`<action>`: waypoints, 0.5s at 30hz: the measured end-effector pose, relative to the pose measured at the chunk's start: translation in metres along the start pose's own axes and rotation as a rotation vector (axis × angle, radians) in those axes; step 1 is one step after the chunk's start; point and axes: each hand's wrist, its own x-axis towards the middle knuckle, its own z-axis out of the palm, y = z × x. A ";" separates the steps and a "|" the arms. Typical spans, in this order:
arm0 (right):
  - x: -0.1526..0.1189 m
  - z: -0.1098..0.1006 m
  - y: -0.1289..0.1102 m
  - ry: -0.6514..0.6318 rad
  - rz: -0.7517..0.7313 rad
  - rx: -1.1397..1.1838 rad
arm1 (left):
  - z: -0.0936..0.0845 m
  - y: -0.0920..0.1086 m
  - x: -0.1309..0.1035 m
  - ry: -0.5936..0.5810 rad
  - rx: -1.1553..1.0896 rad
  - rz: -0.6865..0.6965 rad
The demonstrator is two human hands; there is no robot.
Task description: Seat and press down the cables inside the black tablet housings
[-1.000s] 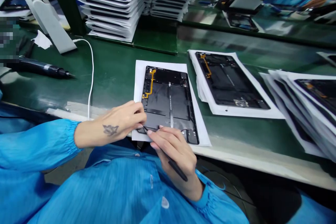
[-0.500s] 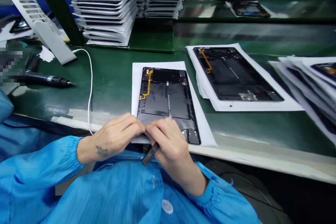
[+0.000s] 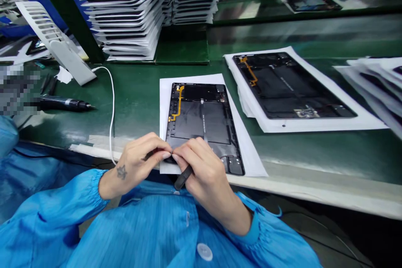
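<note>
Swung round since the earliest frame, the tool now sticks out below the fingers of our right hand, which are clamped on it. Our left hand has its thumb and forefinger tips together over the shell's near left corner; we cannot tell if they pinch anything. The shell lies on white paper on the bench, left of a second shell.

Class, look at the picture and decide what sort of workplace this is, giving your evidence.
Probably an electronics assembly or repair workshop: an opened tablet-like device lies under the hands, a pen-shaped driver rests nearby, and paper-interleaved panels stand stacked behind.
</note>
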 end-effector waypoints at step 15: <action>-0.004 -0.017 0.009 -0.194 -0.229 -0.192 | -0.006 -0.015 -0.014 -0.224 0.469 0.212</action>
